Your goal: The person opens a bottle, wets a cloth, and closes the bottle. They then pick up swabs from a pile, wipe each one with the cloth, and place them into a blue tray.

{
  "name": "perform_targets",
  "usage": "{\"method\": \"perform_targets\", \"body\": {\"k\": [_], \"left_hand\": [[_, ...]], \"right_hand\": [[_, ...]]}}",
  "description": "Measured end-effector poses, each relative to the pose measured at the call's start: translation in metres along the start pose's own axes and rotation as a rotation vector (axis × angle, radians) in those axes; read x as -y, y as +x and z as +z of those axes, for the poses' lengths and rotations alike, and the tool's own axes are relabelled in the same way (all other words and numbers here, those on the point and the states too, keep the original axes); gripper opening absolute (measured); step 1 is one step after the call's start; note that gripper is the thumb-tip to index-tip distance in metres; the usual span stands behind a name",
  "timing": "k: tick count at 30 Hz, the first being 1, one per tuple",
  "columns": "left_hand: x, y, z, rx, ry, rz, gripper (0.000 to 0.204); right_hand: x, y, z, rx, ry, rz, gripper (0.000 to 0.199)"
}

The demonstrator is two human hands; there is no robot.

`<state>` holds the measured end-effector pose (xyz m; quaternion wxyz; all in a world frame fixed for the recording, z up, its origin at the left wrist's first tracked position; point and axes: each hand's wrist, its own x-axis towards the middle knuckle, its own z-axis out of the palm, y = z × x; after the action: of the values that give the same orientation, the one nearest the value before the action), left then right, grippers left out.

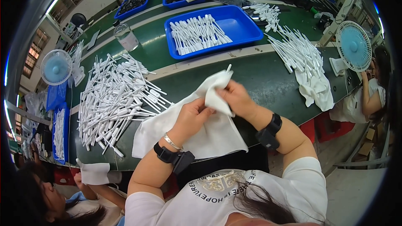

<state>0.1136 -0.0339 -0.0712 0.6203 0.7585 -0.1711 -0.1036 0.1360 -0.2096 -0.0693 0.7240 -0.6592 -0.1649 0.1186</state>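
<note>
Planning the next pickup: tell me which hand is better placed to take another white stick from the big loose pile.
Left, probably. The left hand is on the white cloth nearest the loose pile; the right hand pinches the wrapped stick farther away.

Blue tray (240, 23), two fans (56, 67)

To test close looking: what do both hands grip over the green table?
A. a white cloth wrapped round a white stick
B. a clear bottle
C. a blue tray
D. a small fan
A: both hands, left and right, pinch the white cloth, and a stick tip pokes out above.
</note>
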Motion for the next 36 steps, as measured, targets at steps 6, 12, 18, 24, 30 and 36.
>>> {"method": "perform_targets", "body": {"k": [6,12,18,24,30,36], "left_hand": [[-0.017,0.003,-0.011,0.117,-0.632,-0.498,0.017],[0.005,0.003,-0.008,0.008,-0.02,-0.173,0.016],[-0.002,-0.007,0.002,-0.183,0.538,0.213,0.032],[-0.006,-0.002,-0.001,-0.202,0.092,0.049,0.061],[-0.016,0.0,-0.012,-0.052,-0.109,0.03,0.062],[-0.021,-0.001,-0.023,-0.237,0.049,0.261,0.042]], "right_hand": [[0.0,0.016,-0.025,-0.281,0.523,-0.037,0.024],[-0.012,0.018,-0.03,-0.242,0.124,-0.066,0.023],[-0.019,0.006,0.013,-0.058,0.166,0.044,0.024],[-0.02,-0.001,0.022,-0.003,0.005,0.0,0.026],[-0.003,-0.005,0.018,-0.014,-0.297,-0.127,0.022],[0.001,-0.002,0.018,0.036,-0.721,-0.271,0.019]]}}
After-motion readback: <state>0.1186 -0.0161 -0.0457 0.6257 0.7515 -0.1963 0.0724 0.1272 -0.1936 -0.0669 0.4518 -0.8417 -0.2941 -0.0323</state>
